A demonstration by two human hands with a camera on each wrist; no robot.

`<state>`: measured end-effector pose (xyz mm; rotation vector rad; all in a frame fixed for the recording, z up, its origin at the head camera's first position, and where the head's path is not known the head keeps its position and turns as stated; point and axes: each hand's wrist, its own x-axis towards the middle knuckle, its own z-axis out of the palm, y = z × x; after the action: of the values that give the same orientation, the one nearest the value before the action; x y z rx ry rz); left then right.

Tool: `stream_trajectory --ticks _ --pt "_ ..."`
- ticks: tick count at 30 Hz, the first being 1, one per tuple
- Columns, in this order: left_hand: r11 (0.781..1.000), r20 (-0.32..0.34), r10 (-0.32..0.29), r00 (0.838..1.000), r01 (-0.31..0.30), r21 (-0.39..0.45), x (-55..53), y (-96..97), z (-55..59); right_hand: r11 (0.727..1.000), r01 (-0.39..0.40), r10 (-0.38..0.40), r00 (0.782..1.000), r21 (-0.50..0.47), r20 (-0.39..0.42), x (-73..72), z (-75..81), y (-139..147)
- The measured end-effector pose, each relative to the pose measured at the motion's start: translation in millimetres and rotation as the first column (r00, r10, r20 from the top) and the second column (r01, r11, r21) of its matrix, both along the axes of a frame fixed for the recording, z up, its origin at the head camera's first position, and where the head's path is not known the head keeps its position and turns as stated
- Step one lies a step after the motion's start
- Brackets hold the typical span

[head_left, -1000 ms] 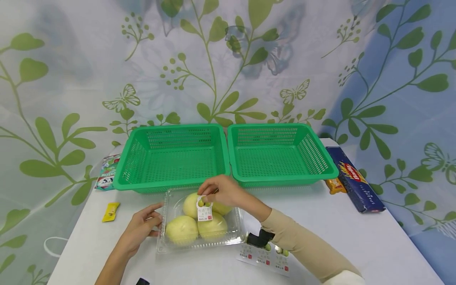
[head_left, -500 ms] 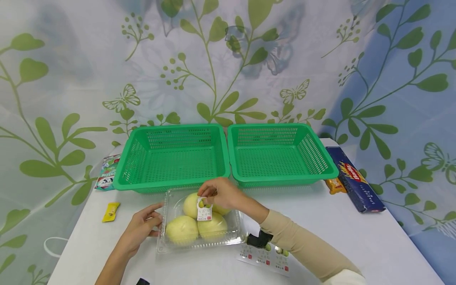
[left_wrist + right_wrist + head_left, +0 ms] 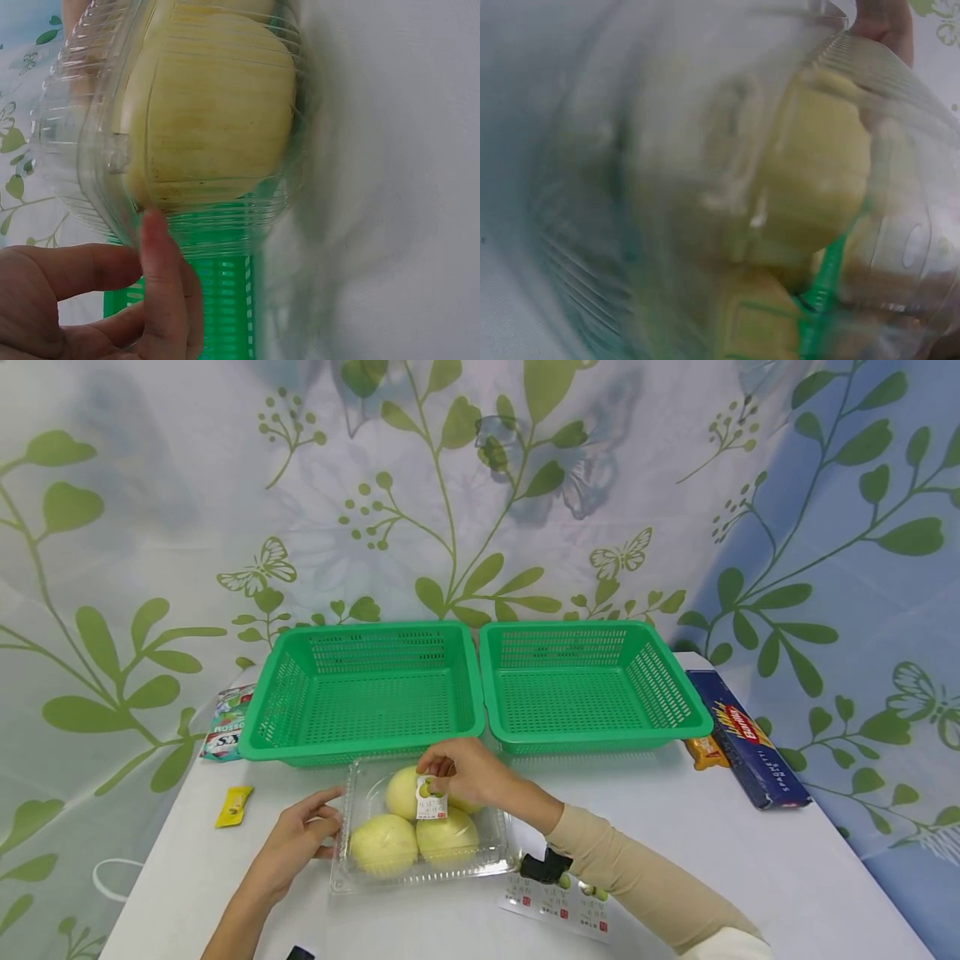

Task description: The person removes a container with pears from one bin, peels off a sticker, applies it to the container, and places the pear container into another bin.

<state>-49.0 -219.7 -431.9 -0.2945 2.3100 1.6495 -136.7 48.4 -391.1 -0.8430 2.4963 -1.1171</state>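
Several pale yellow round fruits (image 3: 383,843) sit inside a clear plastic clamshell box (image 3: 420,877), lid down, on the white table. At the box's left side, my left hand (image 3: 288,839) holds its edge; in the left wrist view thumb and finger come together at the rim corner. Over the lid, my right hand (image 3: 468,774) pinches the top of a small white label (image 3: 431,807) with a fruit picture, writing and a red stamp. The label lies against the lid. Through blur and glare, the right wrist view shows mostly the box wall and fruit (image 3: 817,165).
Two green plastic baskets (image 3: 360,749) stand side by side behind the box. A sheet of labels (image 3: 555,906) lies under my right forearm. At left are a yellow wrapped candy (image 3: 233,807) and a snack bag (image 3: 227,727); at right, a blue spaghetti box (image 3: 750,743) and orange packet (image 3: 707,752).
My right hand has shifted slightly down toward the lid, and less of the label's length shows. The left hand, the box and the fruits have stayed in place.
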Motion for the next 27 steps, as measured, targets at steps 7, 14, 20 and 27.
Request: stream_trajectory --ticks 7,14,20,27 --pt "0.971 -0.255 0.012 0.967 -0.072 -0.228 6.6 6.4 10.9 1.000 0.001 0.000 0.997 0.011 -0.076 2.5 -0.2 2" --pt "0.916 -0.587 -0.115 0.802 -0.143 -0.375 16.7 32.6 23.9 0.998 -0.004 0.011 0.994 0.058 -0.109 8.4 0.8 9" --pt "0.884 -0.565 -0.284 0.775 -0.016 -0.467 13.5 56.7 25.7 0.992 -0.010 0.025 0.992 0.122 -0.121 17.1 3.3 16" --pt "0.799 -0.484 -0.455 0.748 0.102 -0.592 3.8 80.7 20.1 0.979 0.001 0.038 0.982 0.204 -0.187 26.4 2.9 20"
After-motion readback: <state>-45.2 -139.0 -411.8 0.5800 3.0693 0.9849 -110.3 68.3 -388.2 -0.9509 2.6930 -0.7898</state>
